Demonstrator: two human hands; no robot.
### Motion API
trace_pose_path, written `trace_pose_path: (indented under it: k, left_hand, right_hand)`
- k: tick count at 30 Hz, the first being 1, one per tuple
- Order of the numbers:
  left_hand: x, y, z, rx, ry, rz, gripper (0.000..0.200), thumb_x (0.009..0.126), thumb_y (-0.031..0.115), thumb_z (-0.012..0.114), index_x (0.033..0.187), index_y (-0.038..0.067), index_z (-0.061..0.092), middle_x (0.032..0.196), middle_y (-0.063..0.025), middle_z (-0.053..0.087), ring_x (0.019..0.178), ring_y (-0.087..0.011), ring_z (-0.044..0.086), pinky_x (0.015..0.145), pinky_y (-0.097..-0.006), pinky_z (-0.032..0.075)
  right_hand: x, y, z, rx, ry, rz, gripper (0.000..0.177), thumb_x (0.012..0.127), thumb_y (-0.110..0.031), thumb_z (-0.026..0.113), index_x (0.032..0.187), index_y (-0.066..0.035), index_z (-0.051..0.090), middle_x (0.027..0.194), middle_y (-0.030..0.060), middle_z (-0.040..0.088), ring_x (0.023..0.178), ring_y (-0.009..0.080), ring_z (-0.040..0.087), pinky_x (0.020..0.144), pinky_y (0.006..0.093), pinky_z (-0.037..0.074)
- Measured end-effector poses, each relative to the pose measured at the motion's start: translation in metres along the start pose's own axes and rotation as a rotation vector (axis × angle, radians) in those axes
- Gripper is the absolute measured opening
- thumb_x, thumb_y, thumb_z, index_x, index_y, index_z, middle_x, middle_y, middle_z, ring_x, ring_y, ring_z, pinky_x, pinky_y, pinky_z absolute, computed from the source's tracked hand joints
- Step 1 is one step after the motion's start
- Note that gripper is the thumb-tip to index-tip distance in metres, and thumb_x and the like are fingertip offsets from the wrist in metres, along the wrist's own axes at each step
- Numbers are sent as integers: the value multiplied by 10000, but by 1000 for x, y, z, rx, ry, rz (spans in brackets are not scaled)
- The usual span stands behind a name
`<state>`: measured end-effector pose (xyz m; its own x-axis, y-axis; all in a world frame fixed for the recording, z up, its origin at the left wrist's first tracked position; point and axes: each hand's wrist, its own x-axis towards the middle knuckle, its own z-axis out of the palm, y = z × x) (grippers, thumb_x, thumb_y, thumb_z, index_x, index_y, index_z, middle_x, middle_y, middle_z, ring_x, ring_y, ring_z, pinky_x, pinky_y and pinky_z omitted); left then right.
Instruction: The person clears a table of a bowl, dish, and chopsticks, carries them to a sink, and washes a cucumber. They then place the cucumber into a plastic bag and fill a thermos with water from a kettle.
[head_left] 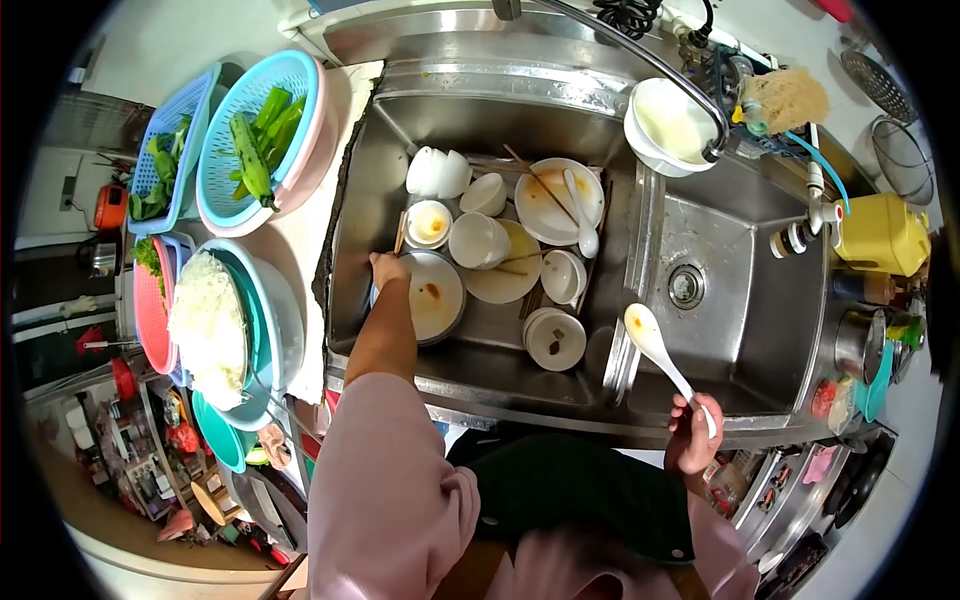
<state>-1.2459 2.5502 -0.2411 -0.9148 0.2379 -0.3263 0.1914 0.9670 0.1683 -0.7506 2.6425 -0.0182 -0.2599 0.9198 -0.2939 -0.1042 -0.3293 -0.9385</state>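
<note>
Right hand (693, 432) grip closed on white spoon (648, 338) over sink (765, 310). Left hand (388, 268) at dirty plate (432, 296) rim, near chopsticks (400, 236); can't tell its grip.

Looks jammed in left basin (360, 180): bowls (478, 240), plates (432, 295) nearly wall to wall, bare strip only by front wall. Open in right basin (770, 310) around drain (686, 286), bar spoon (655, 345) over near corner. Blocked at far divider by faucet (640, 50), white bowl (668, 125).

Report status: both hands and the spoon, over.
Right hand shut on spoon, held over the sink. Left hand at rim of dirty plate, grip unclear. Bowls crowd beside the plate.
</note>
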Motion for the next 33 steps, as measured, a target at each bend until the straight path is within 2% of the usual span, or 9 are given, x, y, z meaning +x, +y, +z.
trace_pose_path:
  k: [6,7,8,10,12,14,17,25,33]
  left_hand:
    - [-22,30,-14,34,-104,-43,252,735,59,486,962,74,595,1122,-135,454,982,-273,508,822,-304,424]
    - [-34,41,-20,27,43,27,229,746,96,480,944,68,591,1018,-144,543,917,-291,545,762,-330,454]
    - [-39,50,-19,30,40,31,229,746,96,480,944,68,591,1018,-144,543,917,-291,545,762,-330,454]
    - [-46,67,-15,-182,-22,79,242,756,148,489,964,63,579,833,-146,592,798,-296,583,700,-342,469]
    - [-54,59,22,-288,-238,185,224,754,180,524,932,58,581,708,-129,588,666,-261,598,562,-367,472]
    - [-89,72,40,-514,-560,-72,191,761,196,540,876,48,576,687,-116,575,589,-222,579,474,-358,441]
    - [-114,71,98,-611,-860,-107,143,769,174,529,826,47,562,685,-104,568,524,-214,546,426,-344,421]
    - [-111,57,175,-968,-664,-672,138,767,163,492,843,57,537,686,-89,544,516,-204,501,438,-328,400]
    - [-77,33,231,-1121,-428,-815,139,766,152,455,861,67,512,686,-74,520,509,-193,456,451,-313,379]
  right_hand:
    - [-5,-3,-11,-12,-16,-26,255,850,-199,455,1073,-76,443,929,126,551,745,148,492,584,240,385]
    - [-6,-2,-12,-7,-23,-30,255,851,-200,455,1073,-76,442,933,126,550,749,149,491,586,239,384]
    - [-7,-2,-13,-6,-18,-28,255,851,-200,455,1073,-76,442,933,126,550,749,149,491,586,239,384]
    - [-5,-6,-10,1,-28,-21,252,855,-195,447,1077,-78,439,940,125,549,752,144,488,590,239,384]
    - [-5,-10,-3,62,55,-28,225,839,-169,483,1024,-42,473,870,146,564,697,135,501,575,213,385]
    - [-6,-12,-3,90,69,-38,216,839,-165,480,1017,-42,476,869,144,563,695,133,500,574,215,387]
    - [-8,-12,-6,81,101,-34,212,839,-163,479,1014,-43,476,866,141,563,692,131,500,571,213,386]
    - [-14,-8,-20,62,138,-56,208,836,-164,483,1004,-42,482,859,143,570,688,129,504,560,210,385]
    - [-25,-6,-37,48,187,-44,216,831,-168,488,1006,-41,482,849,144,576,676,136,513,556,216,388]
